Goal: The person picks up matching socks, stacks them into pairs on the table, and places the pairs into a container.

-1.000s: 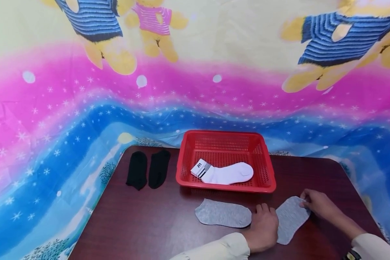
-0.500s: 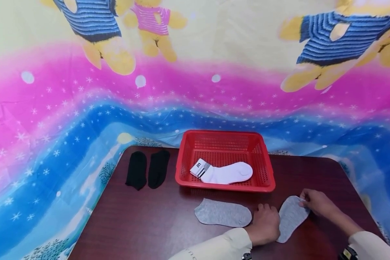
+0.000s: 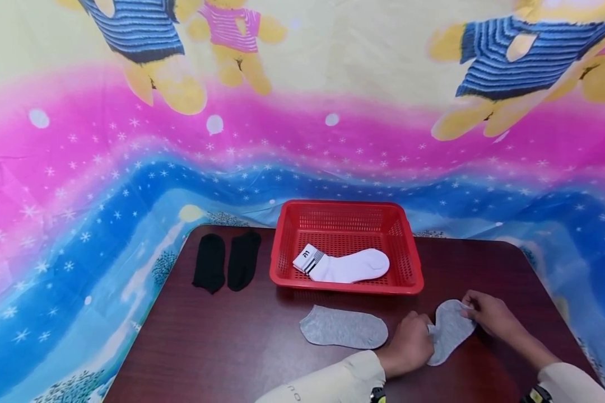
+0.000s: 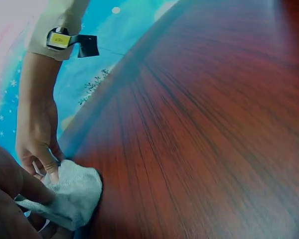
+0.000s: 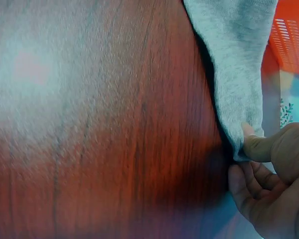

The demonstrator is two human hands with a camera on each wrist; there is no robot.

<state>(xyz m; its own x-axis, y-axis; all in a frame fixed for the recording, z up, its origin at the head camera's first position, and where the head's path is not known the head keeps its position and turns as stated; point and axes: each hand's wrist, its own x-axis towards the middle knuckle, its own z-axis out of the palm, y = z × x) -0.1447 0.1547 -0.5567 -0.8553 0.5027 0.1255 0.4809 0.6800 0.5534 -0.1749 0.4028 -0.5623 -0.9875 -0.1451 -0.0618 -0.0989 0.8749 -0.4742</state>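
On the right of the table, a grey ankle sock (image 3: 452, 331) is stretched between my two hands. My right hand (image 3: 490, 314) pinches its far right corner between thumb and fingertips; the right wrist view shows the thumb (image 5: 258, 145) on top of the knit. At the sock's left edge my left hand (image 3: 409, 342) grips the fabric, and in the left wrist view the sock (image 4: 72, 196) bunches up at its thumb. A second grey sock (image 3: 344, 327) lies flat just left of the left hand.
Behind the grey socks stands a red plastic basket (image 3: 277, 268) with a white striped-cuff sock (image 3: 350, 265) inside. Two black socks (image 3: 210, 263) lie side by side at the table's back left. A printed cloth (image 3: 302, 140) hangs along the table's rear edge.
My left hand has taken hold of the held sock's left edge, which is now lifted and folded slightly. The right hand keeps its pinch. The other socks and basket stay put.
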